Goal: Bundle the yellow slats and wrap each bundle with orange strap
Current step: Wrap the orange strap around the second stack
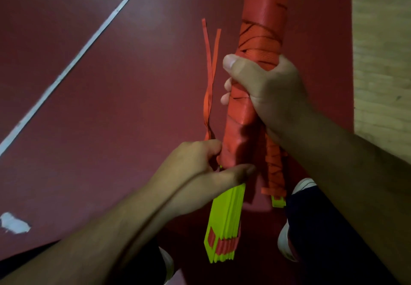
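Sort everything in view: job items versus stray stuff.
Job: slat bundle, orange strap wrapping it, loose strap ends, second wrapped bundle, left hand and right hand gripping the first.
Stray: white scrap, white floor line, shoes.

The right hand (266,89) grips the wrapped bundle (244,115) from the right, its thumb lying across the front and its fingertips (226,87) showing round the far left side; its forearm comes in from the lower right. Nearer the body and lower, the left hand (206,166) holds the same bundle, fingers curled at its left edge, thumb stretched across the front, forearm rising from the lower left.
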Tool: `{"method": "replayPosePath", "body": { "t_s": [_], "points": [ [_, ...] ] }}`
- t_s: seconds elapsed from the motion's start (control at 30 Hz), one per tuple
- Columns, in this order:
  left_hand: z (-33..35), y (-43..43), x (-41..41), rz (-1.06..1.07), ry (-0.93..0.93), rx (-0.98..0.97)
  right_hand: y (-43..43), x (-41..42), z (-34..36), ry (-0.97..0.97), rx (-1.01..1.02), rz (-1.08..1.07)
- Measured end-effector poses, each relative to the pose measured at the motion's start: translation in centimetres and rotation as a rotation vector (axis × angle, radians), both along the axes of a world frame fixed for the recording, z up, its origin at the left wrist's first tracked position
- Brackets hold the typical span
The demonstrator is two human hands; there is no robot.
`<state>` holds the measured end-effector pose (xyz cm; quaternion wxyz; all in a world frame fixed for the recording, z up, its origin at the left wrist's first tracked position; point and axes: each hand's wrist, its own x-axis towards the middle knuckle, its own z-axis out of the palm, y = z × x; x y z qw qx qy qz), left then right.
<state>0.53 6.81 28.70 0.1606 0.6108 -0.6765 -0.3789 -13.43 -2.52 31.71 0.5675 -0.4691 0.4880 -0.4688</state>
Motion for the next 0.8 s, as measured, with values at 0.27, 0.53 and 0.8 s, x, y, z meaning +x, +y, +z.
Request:
{"method": "replayPosePath", "body": {
  "t_s": [0.27, 0.53, 0.8],
  "points": [
    [0.8, -0.2, 0.1, -0.115, 0.365, 0.189, 0.2, -1.1, 1.0, -0.412, 0.141, 0.337],
    [0.0, -0.6, 0.9, -0.155, 0.218, 0.119, 0.2, -0.5, 0.6, -0.286, 0.063, 0.25],
    [1.9, -1.2, 3.1, -0.37, 0.393, 0.318, -0.3, -1.7, 1.4, -0.469, 0.259, 0.37]
  ]
}}
